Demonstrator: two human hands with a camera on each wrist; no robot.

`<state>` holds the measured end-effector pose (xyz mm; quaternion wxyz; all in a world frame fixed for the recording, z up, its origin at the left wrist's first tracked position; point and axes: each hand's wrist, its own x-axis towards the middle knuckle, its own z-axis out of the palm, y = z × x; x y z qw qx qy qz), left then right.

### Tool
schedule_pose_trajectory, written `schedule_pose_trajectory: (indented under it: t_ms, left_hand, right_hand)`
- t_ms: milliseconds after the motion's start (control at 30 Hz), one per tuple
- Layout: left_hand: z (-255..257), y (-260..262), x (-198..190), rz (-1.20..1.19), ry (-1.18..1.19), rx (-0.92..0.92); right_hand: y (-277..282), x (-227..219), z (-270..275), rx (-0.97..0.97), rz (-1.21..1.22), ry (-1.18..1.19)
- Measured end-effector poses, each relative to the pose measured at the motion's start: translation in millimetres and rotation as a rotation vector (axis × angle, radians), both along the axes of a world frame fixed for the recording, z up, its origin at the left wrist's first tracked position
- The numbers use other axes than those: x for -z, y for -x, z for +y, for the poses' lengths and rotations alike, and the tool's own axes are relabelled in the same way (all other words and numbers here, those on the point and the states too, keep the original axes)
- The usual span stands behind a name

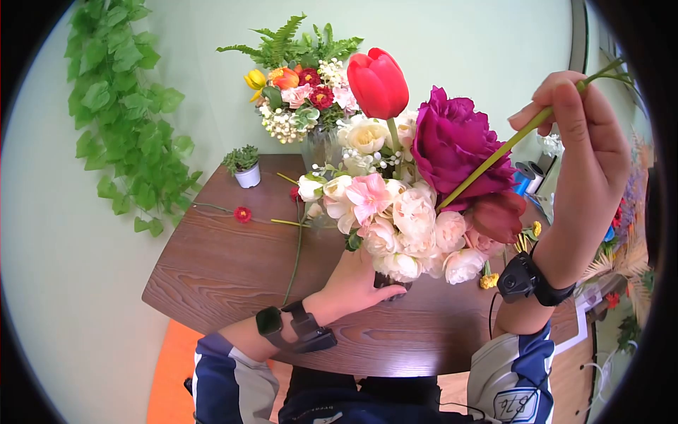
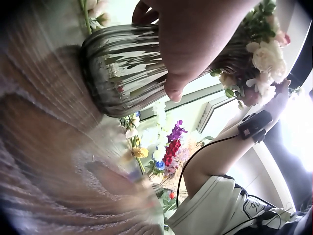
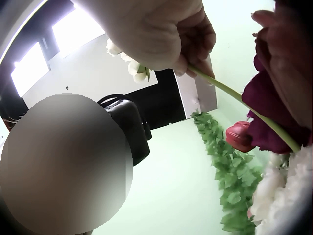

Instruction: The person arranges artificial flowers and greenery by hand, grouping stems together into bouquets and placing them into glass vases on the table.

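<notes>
My left hand (image 1: 351, 288) grips a ribbed, smoky glass vase (image 2: 124, 73) standing on the table, thumb and fingers curled around its side. In the head view, blossoms largely cover this vase: pale pink peonies (image 1: 413, 215), a red tulip (image 1: 379, 83), a large magenta peony (image 1: 459, 145) and a dusky red tulip (image 1: 498, 216). Raised at the upper right, my right hand (image 1: 593, 134) pinches a long green stem (image 1: 505, 146). Its lower end overlaps the bouquet beside the magenta petals. White blossoms (image 3: 138, 71) show beyond the right hand in the right wrist view.
Behind the bouquet stands another vase of mixed flowers (image 1: 321, 95) with fern. A small potted plant (image 1: 243, 167) sits at the table's back left. Loose red-flowered stems (image 1: 242, 214) and yellow blossoms (image 1: 489, 280) lie on the wooden table (image 1: 219, 275). Green ivy (image 1: 127, 127) hangs on the wall.
</notes>
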<state>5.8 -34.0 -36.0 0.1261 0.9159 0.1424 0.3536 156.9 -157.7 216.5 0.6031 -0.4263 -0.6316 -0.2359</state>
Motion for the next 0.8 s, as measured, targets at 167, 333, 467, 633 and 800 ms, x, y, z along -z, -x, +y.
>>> schedule_pose_trajectory:
  t_ms: [167, 333, 467, 633, 800]
  left_hand:
    - [0.0, 0.5, -0.3, 0.017, 0.012, -0.011]
    - [-2.4, 2.0, -7.7, 0.009, 0.064, 0.013]
    - [2.4, 1.0, 2.3, 0.052, 0.004, -0.007]
    - [-0.2, 0.8, 4.9, 0.1, 0.149, -0.035]
    - [9.5, -5.1, 24.4, 0.043, 0.191, 0.014]
  right_hand:
    - [14.1, 5.3, 6.3, -0.174, 0.02, 0.048]
    - [16.2, 19.7, 12.2, -0.303, 0.033, 0.344]
    - [6.7, 58.3, 13.5, -0.172, 0.11, 0.26]
    - [0.0, 54.3, 8.3, 0.099, -0.388, 0.259]
    - [0.3, 50.4, 1.8, 0.081, -0.496, 0.186]
